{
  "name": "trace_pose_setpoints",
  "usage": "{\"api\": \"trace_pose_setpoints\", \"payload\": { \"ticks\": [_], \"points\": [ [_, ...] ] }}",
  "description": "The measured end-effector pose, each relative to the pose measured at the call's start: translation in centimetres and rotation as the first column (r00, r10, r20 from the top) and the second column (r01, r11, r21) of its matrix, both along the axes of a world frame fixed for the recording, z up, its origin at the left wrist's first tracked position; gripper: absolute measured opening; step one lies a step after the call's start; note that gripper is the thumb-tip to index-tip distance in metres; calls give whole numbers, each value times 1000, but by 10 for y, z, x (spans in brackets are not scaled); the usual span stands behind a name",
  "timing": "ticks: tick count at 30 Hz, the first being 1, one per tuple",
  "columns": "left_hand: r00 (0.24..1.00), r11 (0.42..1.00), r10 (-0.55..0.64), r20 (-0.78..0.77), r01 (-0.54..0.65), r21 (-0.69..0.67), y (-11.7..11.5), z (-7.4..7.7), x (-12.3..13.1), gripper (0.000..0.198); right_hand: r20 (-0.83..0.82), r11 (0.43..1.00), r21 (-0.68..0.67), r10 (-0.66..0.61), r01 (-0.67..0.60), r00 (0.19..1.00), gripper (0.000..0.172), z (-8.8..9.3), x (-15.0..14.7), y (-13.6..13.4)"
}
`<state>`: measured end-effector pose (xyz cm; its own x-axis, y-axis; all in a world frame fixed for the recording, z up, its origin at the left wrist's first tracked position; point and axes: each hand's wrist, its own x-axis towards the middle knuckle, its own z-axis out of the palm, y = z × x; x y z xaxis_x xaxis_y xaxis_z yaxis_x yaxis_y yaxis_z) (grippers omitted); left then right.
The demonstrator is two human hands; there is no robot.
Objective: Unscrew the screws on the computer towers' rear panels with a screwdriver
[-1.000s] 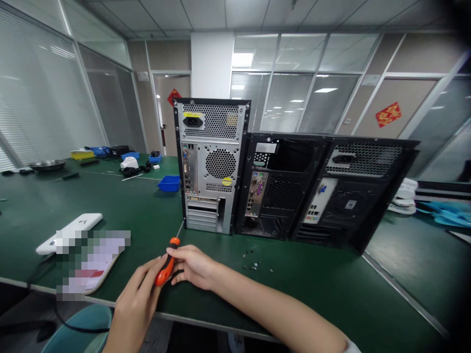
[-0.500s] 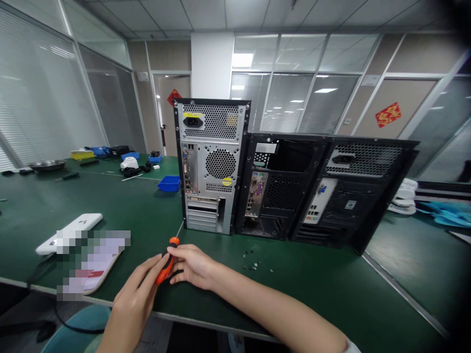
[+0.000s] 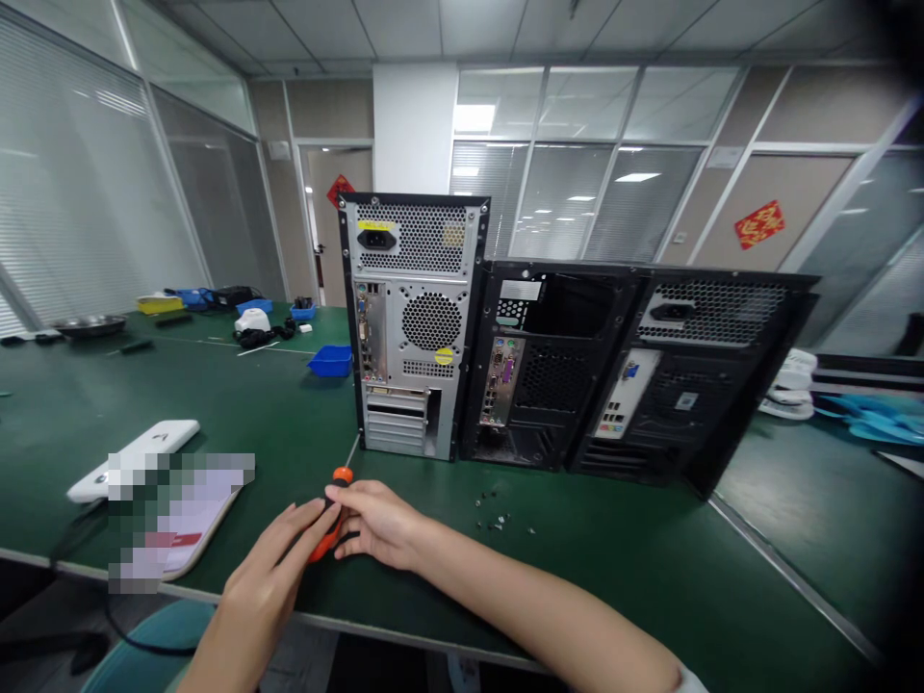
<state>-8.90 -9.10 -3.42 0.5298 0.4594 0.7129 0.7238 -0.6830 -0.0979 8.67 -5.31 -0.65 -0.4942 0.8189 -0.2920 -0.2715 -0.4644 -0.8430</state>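
Both my hands are on an orange-and-black screwdriver (image 3: 333, 502) lying low over the green table (image 3: 274, 423). My right hand (image 3: 379, 525) is curled round the handle near its orange top. My left hand (image 3: 278, 568) lies over the lower part of the handle, fingers stretched along it. The thin metal shaft (image 3: 352, 450) points up toward the bottom left corner of a silver computer case (image 3: 413, 322) that stands upright with its back panel facing me. A few small loose screws (image 3: 495, 520) lie on the table to the right of my hands.
Two black computer cases (image 3: 552, 361) (image 3: 693, 375) stand beside the silver one. A white device (image 3: 134, 452) and a blurred flat item lie at the left. Blue bins (image 3: 330, 360), a metal bowl (image 3: 92, 324) and cables sit farther back. A teal chair (image 3: 155, 635) is below the table edge.
My left hand has slid further up over the screwdriver handle, covering more of the orange. The right hand and the cases have stayed put.
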Motion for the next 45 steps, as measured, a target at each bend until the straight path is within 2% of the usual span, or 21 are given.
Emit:
{"api": "trace_pose_setpoints", "payload": {
  "ticks": [7,16,22,28,33,38,42,45],
  "points": [
    [999,996,-33,25,35,-77,4,2,0,38,-9,1000,-1,19,-19,1000,40,-2,1,1],
    [997,998,-66,-24,66,-23,5,-2,-2,41,-48,1000,-23,20,-21,999,37,-8,1,4],
    [996,998,-66,-66,67,8,6,-7,-4,46,-84,1000,-5,14,-15,996,51,-11,2,6],
    [995,997,-78,-66,78,6,4,-1,-1,48,-112,1000,-6,-6,5,994,66,-14,2,7],
    [996,996,-83,-34,84,29,5,1,0,45,-130,1000,-11,-5,3,991,64,-13,2,8],
    [995,994,-87,-46,90,58,7,-2,0,44,-143,1000,-15,-3,1,990,52,-11,2,7],
    [993,992,-97,-62,101,71,7,-1,2,51,-147,1000,-21,-12,9,989,48,-11,2,7],
    [995,995,-94,-32,95,33,3,3,5,56,-147,1000,-25,-18,14,989,46,-12,2,8]
  ]
}}
